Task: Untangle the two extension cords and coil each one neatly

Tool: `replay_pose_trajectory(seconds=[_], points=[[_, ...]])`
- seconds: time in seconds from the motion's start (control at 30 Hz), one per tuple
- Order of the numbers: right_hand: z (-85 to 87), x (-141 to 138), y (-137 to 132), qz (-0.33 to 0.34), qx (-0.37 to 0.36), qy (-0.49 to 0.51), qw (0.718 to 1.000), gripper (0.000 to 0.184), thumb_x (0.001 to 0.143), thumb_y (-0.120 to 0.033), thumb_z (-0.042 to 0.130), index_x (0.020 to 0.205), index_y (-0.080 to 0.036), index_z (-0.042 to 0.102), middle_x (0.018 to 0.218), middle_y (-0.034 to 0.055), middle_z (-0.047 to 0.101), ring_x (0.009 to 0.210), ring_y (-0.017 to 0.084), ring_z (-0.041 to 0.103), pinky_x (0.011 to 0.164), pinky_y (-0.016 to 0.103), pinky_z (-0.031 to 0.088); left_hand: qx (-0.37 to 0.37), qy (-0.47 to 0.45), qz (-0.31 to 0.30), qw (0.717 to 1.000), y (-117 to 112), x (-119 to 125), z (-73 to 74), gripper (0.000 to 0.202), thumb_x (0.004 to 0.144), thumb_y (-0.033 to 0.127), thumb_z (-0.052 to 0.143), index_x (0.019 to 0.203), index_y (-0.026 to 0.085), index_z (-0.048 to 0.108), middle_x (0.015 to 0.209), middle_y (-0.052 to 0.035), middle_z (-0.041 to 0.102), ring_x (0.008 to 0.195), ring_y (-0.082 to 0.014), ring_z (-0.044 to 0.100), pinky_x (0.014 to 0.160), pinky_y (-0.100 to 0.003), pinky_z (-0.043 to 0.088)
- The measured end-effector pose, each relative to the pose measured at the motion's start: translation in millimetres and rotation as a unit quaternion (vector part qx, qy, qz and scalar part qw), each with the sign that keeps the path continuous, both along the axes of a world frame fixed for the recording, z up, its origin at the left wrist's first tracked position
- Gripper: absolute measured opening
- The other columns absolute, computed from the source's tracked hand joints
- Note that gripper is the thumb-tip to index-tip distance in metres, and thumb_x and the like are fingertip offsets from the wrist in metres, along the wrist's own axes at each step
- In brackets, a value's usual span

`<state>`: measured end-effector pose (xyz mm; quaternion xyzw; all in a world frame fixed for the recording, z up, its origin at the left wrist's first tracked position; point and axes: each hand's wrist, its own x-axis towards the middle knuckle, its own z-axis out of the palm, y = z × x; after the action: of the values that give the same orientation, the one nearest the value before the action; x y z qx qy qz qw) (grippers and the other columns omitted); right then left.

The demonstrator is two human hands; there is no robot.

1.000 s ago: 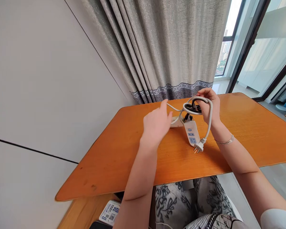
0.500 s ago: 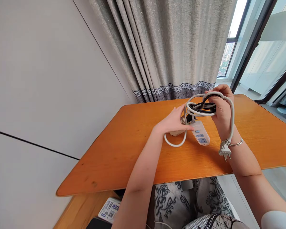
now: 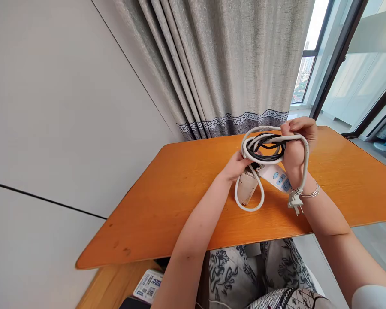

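My right hand is closed round a coil of white and black cable, held above the orange table. A white plug dangles from the cable beside my right wrist. A white power strip with blue sockets hangs tilted under the coil. My left hand grips a beige device and the cable where they meet, just below the coil. A loop of white cable droops around that device onto the table.
A grey curtain hangs behind the table's far edge, with a white wall on the left. Glass doors stand at the right. A labelled packet lies on a lower shelf near my patterned lap.
My right hand has drawn the coil closer and tightened it. My left hand went from open above the table to gripping the beige device, which now stands more upright. The plug swung left.
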<state>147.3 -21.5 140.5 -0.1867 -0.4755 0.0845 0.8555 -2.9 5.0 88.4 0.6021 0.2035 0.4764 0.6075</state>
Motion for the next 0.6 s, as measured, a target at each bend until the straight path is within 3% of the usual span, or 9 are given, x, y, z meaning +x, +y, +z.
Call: replay_pose_trajectory(seconds=[0.13, 0.27, 0.43, 0.5, 0.6], points=[[-3.5, 4, 10, 0.070, -0.068, 0.073, 0.993, 0.030, 0.075, -0.033, 0.077, 0.077, -0.025, 0.048, 0.074, -0.0063, 0.050, 0.065, 0.010, 0.056, 0.058, 0.024, 0.051, -0.048, -0.008, -0.103, 0.993, 1, -5, -3.5, 0.051, 0.049, 0.043, 0.093, 0.087, 0.015, 0.076, 0.087, -0.0073, 0.076, 0.081, -0.0229, 0.071, 0.079, -0.033, 0.056], [-8.9, 10, 19, 0.103, -0.114, 0.145, 0.977, 0.024, 0.079, -0.036, 0.073, 0.083, -0.027, 0.051, 0.079, -0.0060, 0.055, 0.068, 0.009, 0.060, 0.056, 0.022, 0.053, -0.134, -0.021, -0.204, 0.969, 6, -4, -22.3, 0.060, 0.045, 0.050, 0.089, 0.092, 0.016, 0.075, 0.085, -0.0090, 0.077, 0.065, -0.0220, 0.069, 0.064, -0.033, 0.055], [-9.5, 16, 18, 0.094, -0.108, 0.183, 0.973, 0.017, 0.085, -0.034, 0.068, 0.088, -0.029, 0.052, 0.086, -0.0061, 0.057, 0.074, 0.008, 0.064, 0.061, 0.020, 0.055, -0.185, -0.046, -0.243, 0.951, 11, 9, -42.1, 0.079, 0.054, 0.081, 0.073, 0.101, 0.018, 0.075, 0.089, -0.0104, 0.078, 0.083, -0.0310, 0.074, 0.065, -0.035, 0.055], [-8.1, 20, 16, 0.081, -0.112, 0.170, 0.976, 0.015, 0.086, -0.034, 0.066, 0.089, -0.028, 0.052, 0.088, -0.0059, 0.058, 0.077, 0.008, 0.065, 0.061, 0.020, 0.055, -0.201, -0.060, -0.243, 0.947, 10, 14, -43.4, 0.083, 0.058, 0.087, 0.066, 0.106, 0.019, 0.075, 0.093, -0.0107, 0.078, 0.090, -0.0325, 0.073, 0.068, -0.035, 0.054], [-6.4, 29, 16, 0.078, -0.119, 0.162, 0.976, 0.015, 0.085, -0.033, 0.066, 0.089, -0.029, 0.052, 0.084, -0.0068, 0.055, 0.073, 0.008, 0.063, 0.059, 0.020, 0.053, -0.201, -0.083, -0.241, 0.946, 7, 17, -44.4, 0.091, 0.053, 0.091, 0.064, 0.110, 0.020, 0.074, 0.099, -0.0108, 0.078, 0.095, -0.0335, 0.071, 0.071, -0.036, 0.054]])
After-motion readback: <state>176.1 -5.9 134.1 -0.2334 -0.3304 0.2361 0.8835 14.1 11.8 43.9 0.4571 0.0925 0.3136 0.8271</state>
